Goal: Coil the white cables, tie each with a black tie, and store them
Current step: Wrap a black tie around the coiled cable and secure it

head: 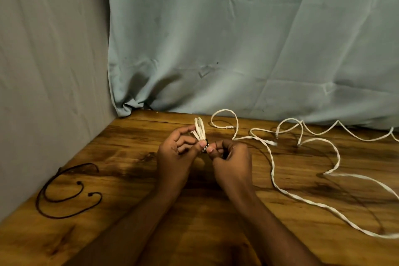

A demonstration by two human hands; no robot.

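Note:
A small coiled white cable [199, 129] stands upright between my hands over the wooden table [129, 157]. My left hand [176, 153] pinches the coil's lower end between thumb and fingers. A black tie [206, 143] wraps that end, and my right hand [232, 157] pinches the tie close beside the left thumb. Loose white cables [273, 170] snake across the table's right side, with several plug ends showing near the back.
Two spare black ties [64, 198] lie curved on the table at the left, near the grey cloth wall [43, 93]. A pale blue cloth [237, 49] hangs along the back edge. A thin dark cord [336, 181] runs among the white cables at right.

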